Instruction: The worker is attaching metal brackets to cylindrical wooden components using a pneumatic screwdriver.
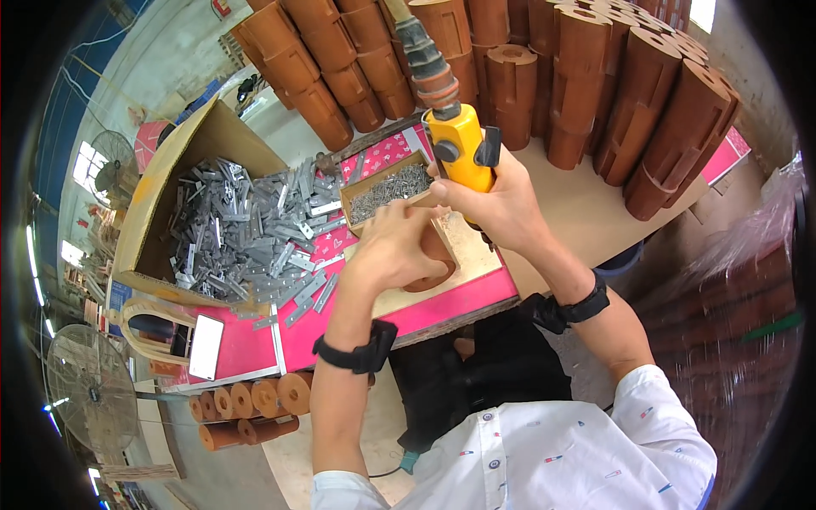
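Note:
My right hand (508, 200) is closed around a yellow power screwdriver (459, 132), whose dark, ribbed cable end points up and away. Below it, my left hand (393, 246) grips a short reddish-brown cylindrical piece (436, 246), its thumb at the near end. That piece lies on a pale wooden board (472, 259) at the front of the pink-covered table (425, 316). The tool's tip is mostly hidden behind my hands. Just beyond my left fingers sits a small open box (348, 206) of silver screws (382, 194).
A tipped cardboard box (140, 229) spills flat metal brackets (246, 225) over the table's left side. A phone (206, 347) lies at the left edge. Brown cylinders (580, 85) stand in rows at the back and right; more cylinders (265, 396) are stacked below left.

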